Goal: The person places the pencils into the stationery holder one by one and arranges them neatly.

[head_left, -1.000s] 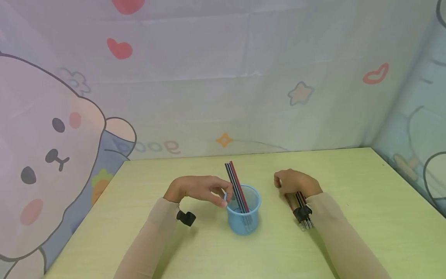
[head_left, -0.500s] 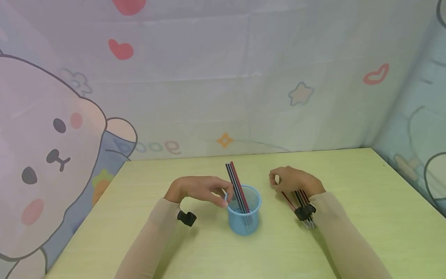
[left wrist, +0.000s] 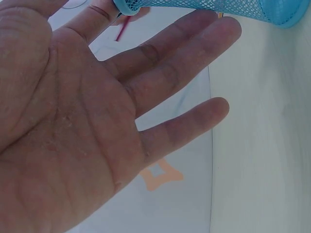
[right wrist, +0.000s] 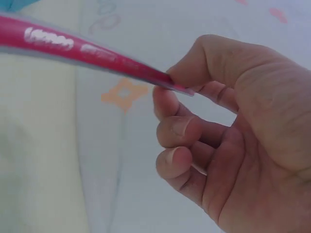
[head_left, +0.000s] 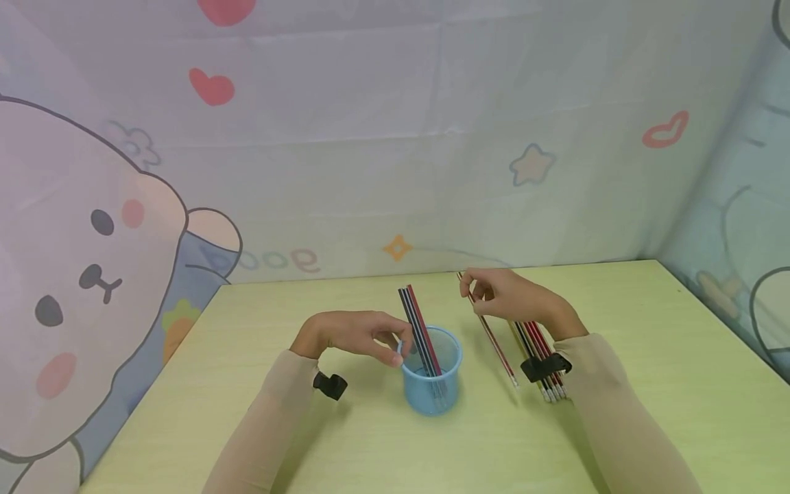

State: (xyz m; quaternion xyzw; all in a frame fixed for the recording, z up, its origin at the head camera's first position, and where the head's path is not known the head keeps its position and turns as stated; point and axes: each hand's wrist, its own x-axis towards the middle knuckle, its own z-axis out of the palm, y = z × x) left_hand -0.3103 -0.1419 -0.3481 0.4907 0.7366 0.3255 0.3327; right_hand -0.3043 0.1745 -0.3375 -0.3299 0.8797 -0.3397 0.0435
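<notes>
Near the blue cup, right fingers pinch a red pencil.

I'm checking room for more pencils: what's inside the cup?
Dark pencils and a red one lean in the cup, tops above its rim. Lower ends show faintly through the front wall, which obscures the floor; the left hand covers some rim.

The mesh-patterned cup is light blue, 1 pencil white-lettered red, the table pale yellow-green.

Free room in cup, pencils leaning left
</notes>
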